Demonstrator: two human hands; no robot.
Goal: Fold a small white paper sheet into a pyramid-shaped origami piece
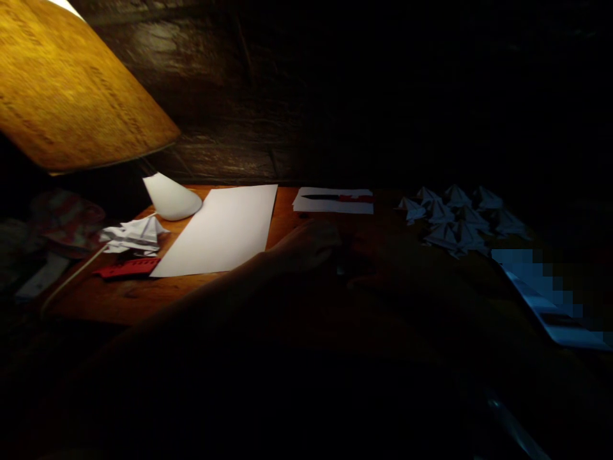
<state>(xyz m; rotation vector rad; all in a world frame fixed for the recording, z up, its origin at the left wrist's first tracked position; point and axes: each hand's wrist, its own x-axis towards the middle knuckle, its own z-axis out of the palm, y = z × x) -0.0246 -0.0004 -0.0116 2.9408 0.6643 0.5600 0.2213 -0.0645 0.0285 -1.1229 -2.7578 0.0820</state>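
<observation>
My left hand (306, 246) reaches in from the lower left and rests over the wooden table (119, 297), just right of a large white sheet of paper (223, 229). Its fingers curl down and inward towards a small dark thing that I cannot make out. My right hand (387, 265) is only a faint shape in the dark beside the left hand, and its fingers do not show. Behind the hands lies a smaller white sheet (332, 201) with a red-handled dark tool (342, 198) on it.
A lit lampshade (71, 89) hangs over the left side. Below it lie a white paper cone (171, 198), a folded paper figure (134, 235) and a red strip (127, 268). Several folded paper pieces (454, 220) sit at the right, near a blue-lit flat object (550, 300).
</observation>
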